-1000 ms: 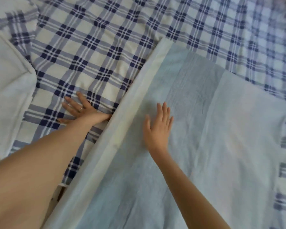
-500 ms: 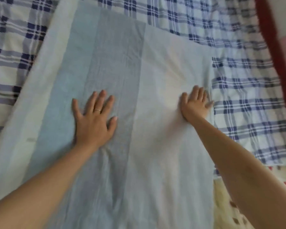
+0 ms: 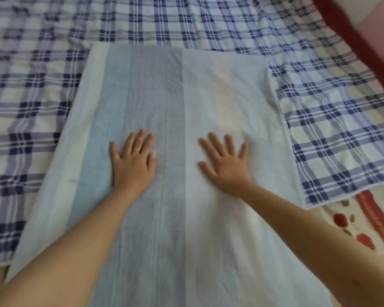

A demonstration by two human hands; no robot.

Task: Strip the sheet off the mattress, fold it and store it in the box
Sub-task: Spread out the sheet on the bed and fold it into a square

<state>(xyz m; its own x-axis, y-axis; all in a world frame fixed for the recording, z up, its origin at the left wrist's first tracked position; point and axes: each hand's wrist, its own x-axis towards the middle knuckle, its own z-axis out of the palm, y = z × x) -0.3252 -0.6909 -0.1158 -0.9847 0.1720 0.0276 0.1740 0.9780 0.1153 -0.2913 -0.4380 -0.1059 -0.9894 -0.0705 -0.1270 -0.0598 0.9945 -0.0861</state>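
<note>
One camera, worn on the head, looks forward and steeply down onto the bedding. It sits close: both forearms enter from the bottom corners and reach to mid-frame, where the left hand (image 3: 133, 161) and right hand (image 3: 227, 165) lie flat on the sheet (image 3: 160, 96). The sheet fills the centre and runs off the bottom edge. The plaid cover (image 3: 208, 23) spreads to the top and sides, its lines bowed by the wide lens. The top corners are blurred.

Two bare forearms (image 3: 75, 251), thin ring (image 3: 136, 150) on left hand (image 3: 132, 167), right hand (image 3: 227, 167) bare
</note>
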